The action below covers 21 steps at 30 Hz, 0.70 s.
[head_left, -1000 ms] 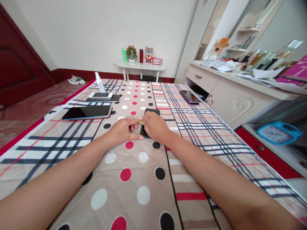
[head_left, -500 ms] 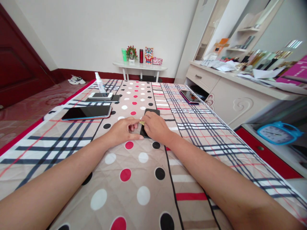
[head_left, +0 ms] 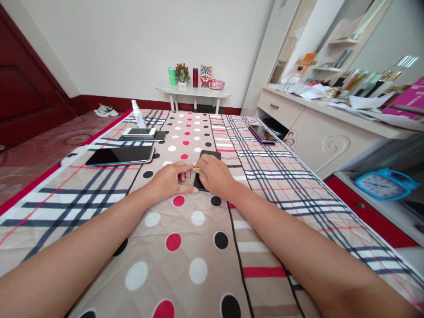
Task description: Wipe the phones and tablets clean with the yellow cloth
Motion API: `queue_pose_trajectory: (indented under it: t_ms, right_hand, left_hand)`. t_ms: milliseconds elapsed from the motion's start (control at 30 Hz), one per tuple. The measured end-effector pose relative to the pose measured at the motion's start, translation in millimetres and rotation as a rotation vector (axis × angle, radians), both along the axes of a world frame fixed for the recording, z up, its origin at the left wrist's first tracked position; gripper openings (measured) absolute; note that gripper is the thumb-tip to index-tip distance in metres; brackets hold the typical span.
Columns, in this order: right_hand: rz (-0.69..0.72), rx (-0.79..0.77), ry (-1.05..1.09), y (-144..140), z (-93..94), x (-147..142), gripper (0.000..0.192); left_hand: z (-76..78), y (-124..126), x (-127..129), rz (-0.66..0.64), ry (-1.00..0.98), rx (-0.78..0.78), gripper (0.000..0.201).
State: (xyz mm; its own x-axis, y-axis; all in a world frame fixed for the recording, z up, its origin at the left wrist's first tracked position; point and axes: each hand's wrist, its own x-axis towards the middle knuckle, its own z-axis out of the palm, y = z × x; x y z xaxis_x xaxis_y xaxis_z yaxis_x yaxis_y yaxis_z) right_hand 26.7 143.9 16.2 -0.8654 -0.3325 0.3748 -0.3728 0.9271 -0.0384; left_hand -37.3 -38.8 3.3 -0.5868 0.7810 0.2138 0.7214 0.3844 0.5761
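A black smartphone [head_left: 210,154] lies on the patterned quilt in front of me, its middle covered by my right hand [head_left: 213,171]. That hand is closed, fingers bent down over the phone, on a small thin yellowish piece [head_left: 196,169] too small to name. My left hand [head_left: 170,179] rests at the phone's left side. Its thumb reaches the phone's near corner, the index fingertip meets the yellowish piece, and the other fingers are curled in.
Left of my hands lie a large black-screened tablet [head_left: 119,155], a white phone [head_left: 139,132] on a dark flat device, and a white spray bottle [head_left: 138,114]. On the right lies another phone [head_left: 262,133]. A cluttered dresser [head_left: 318,128] and a blue clock [head_left: 384,184] stand beside the bed.
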Motion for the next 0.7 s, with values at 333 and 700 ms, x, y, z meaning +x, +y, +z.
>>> queue_pose_trajectory:
  t_ms: [333, 700]
  right_hand:
    - [0.000, -0.003, 0.001, 0.2, 0.6, 0.3, 0.016]
    - [0.001, -0.001, 0.012, -0.2, -0.1, -0.1, 0.016]
  left_hand:
    - [-0.2, -0.2, 0.8, -0.002, -0.012, 0.013, 0.043]
    - [0.7, 0.5, 0.7, 0.000, -0.013, 0.011, 0.043]
